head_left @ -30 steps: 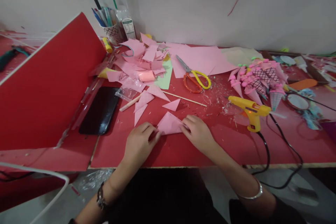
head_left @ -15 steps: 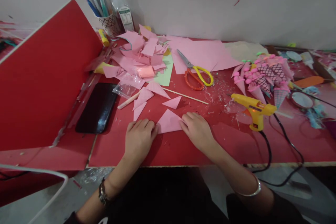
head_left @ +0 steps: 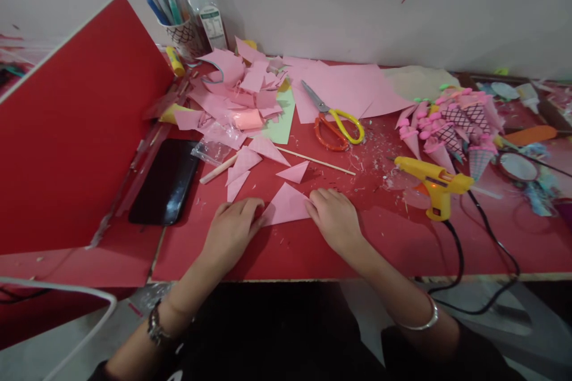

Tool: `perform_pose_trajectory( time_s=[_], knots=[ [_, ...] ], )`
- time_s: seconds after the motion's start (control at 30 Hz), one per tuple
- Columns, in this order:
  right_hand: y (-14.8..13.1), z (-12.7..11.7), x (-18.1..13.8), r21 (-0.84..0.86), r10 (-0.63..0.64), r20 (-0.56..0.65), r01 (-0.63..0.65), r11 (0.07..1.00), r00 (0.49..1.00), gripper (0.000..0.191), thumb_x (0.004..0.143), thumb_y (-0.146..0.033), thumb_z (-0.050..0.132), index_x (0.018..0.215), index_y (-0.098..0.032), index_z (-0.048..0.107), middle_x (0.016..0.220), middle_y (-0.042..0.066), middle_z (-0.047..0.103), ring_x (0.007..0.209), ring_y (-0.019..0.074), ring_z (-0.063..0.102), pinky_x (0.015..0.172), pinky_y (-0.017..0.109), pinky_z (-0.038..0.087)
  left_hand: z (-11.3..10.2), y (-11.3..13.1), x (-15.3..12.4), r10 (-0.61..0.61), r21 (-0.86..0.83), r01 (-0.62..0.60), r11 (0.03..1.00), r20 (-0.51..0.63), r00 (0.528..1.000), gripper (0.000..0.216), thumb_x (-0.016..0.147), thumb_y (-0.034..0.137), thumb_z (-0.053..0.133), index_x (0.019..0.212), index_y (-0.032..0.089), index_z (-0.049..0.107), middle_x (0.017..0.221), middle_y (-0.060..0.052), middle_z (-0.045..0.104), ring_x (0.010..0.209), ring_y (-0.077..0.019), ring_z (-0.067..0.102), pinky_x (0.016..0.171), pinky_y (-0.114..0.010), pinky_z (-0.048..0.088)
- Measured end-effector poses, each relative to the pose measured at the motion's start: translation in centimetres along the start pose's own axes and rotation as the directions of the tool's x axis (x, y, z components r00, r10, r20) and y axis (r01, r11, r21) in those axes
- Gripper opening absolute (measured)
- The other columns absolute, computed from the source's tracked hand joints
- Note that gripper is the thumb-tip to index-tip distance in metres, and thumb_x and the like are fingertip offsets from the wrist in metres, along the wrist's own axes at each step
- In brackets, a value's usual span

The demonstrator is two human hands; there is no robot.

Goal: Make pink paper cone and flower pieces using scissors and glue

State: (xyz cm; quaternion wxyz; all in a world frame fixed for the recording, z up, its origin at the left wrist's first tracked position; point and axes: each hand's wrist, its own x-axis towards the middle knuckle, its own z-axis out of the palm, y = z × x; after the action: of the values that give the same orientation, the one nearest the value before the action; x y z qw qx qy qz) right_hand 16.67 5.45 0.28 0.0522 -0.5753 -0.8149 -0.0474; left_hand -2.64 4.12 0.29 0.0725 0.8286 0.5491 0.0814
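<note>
Between my two hands a folded piece of pink paper (head_left: 286, 205) lies on the red tabletop, its peak pointing away from me. The thumb and curled fingers of my left hand (head_left: 233, 231) are closed at its left corner. My right hand (head_left: 336, 220) pinches the right corner, fingertips bent down to the table. Just beyond lie small pink paper triangles (head_left: 294, 172), a thin wooden stick (head_left: 317, 162) and a paler rolled stick (head_left: 218, 168).
Scissors (head_left: 339, 125) lie behind the triangles, near pink scraps (head_left: 226, 95). A yellow glue gun (head_left: 435, 184) with a black cord stands right, before small pink cones (head_left: 456, 125). To the left are a phone (head_left: 164, 181), a leaning red board (head_left: 80, 131) and a pen cup (head_left: 182, 38).
My left hand has shifted slightly left, and its index finger has lifted and bent at the paper's left corner. My right hand stays at the right corner.
</note>
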Motion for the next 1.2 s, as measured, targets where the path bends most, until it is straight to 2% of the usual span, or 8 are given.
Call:
perform_pose_trajectory(
  time_s=[0.1,0.2,0.4,0.5,0.57,0.7,0.97,1.2],
  knots=[
    [-0.1,0.0,0.0,0.000,0.010,0.003,-0.010,1.000,1.000,0.027,0.085,-0.024,0.041,0.061,-0.018,0.051,0.059,0.003,0.057,0.059,0.0168,0.052,0.056,0.027,0.030,-0.2,-1.3,0.0,0.185,0.022,-0.186,0.982,0.055,0.981,0.027,0.087,0.022,0.038,0.108,0.024,0.055,0.082,-0.002,0.060,0.070,-0.0139,0.056,0.064,-0.025,0.040],
    [-0.2,0.0,0.0,0.002,0.027,0.018,-0.027,1.000,0.999,0.026,0.085,-0.026,0.042,0.062,-0.018,0.051,0.060,0.004,0.057,0.061,0.0172,0.051,0.056,0.027,0.030,-0.2,-2.6,0.1,0.321,0.031,-0.324,0.946,0.084,0.943,0.031,0.086,0.024,0.041,0.114,0.034,0.051,0.104,-0.004,0.056,0.092,-0.0181,0.053,0.074,-0.029,0.041],
    [-0.3,-0.1,0.0,-0.040,-0.001,-0.047,-0.001,0.999,0.999,0.020,0.084,-0.022,0.044,0.069,-0.017,0.056,0.065,0.006,0.057,0.065,0.0191,0.049,0.057,0.029,0.031,0.1,-4.0,0.6,0.353,-0.012,-0.355,0.935,0.143,0.925,0.039,0.084,0.027,0.045,0.120,0.042,0.042,0.131,-0.002,0.041,0.118,-0.0242,0.035,0.093,-0.048,0.030],
    [-0.7,-0.2,-0.4,-0.055,-0.168,-0.158,0.161,0.985,0.973,0.017,0.083,-0.015,0.043,0.082,-0.018,0.059,0.075,0.006,0.058,0.069,0.0190,0.048,0.065,0.031,0.034,0.0,-4.1,0.8,0.344,-0.045,-0.342,0.939,0.177,0.922,0.042,0.084,0.027,0.045,0.122,0.043,0.038,0.135,-0.001,0.036,0.124,-0.0253,0.028,0.096,-0.053,0.025],
    [-1.2,-0.3,-0.9,-0.026,-0.336,-0.214,0.339,0.941,0.917,0.022,0.084,-0.013,0.041,0.091,-0.022,0.060,0.082,0.005,0.058,0.074,0.0180,0.048,0.074,0.033,0.035,-0.2,-4.0,0.9,0.340,-0.067,-0.333,0.940,0.200,0.919,0.043,0.084,0.027,0.046,0.123,0.043,0.037,0.137,-0.001,0.034,0.125,-0.0259,0.025,0.096,-0.054,0.024],
    [-2.2,-0.2,-1.5,0.053,-0.498,-0.221,0.520,0.852,0.838,0.029,0.085,-0.015,0.039,0.104,-0.027,0.058,0.094,0.006,0.058,0.083,0.0179,0.048,0.080,0.034,0.036,-0.7,-3.9,1.0,0.330,-0.091,-0.317,0.944,0.245,0.912,0.044,0.084,0.027,0.045,0.123,0.044,0.035,0.137,-0.001,0.034,0.126,-0.0270,0.025,0.095,-0.056,0.025],
    [-0.8,-0.4,-1.6,0.176,-0.450,-0.067,0.455,0.873,0.890,0.036,0.081,-0.010,0.044,0.106,-0.030,0.060,0.105,0.006,0.056,0.092,0.0197,0.047,0.077,0.035,0.042,-0.8,-3.8,1.2,0.323,-0.085,-0.312,0.946,0.266,0.908,0.043,0.084,0.030,0.045,0.123,0.044,0.036,0.139,-0.001,0.032,0.126,-0.0280,0.023,0.096,-0.057,0.022],
    [2.6,-0.7,-3.3,0.231,-0.289,0.037,0.273,0.934,0.957,0.057,0.069,0.004,0.041,0.106,-0.035,0.060,0.122,0.006,0.044,0.110,0.0244,0.036,0.088,0.041,0.039,-0.9,-4.0,1.4,0.305,-0.084,-0.294,0.952,0.345,0.888,0.044,0.085,0.029,0.045,0.123,0.048,0.033,0.141,0.002,0.027,0.126,-0.0299,0.023,0.095,-0.058,0.021]
  ],
)
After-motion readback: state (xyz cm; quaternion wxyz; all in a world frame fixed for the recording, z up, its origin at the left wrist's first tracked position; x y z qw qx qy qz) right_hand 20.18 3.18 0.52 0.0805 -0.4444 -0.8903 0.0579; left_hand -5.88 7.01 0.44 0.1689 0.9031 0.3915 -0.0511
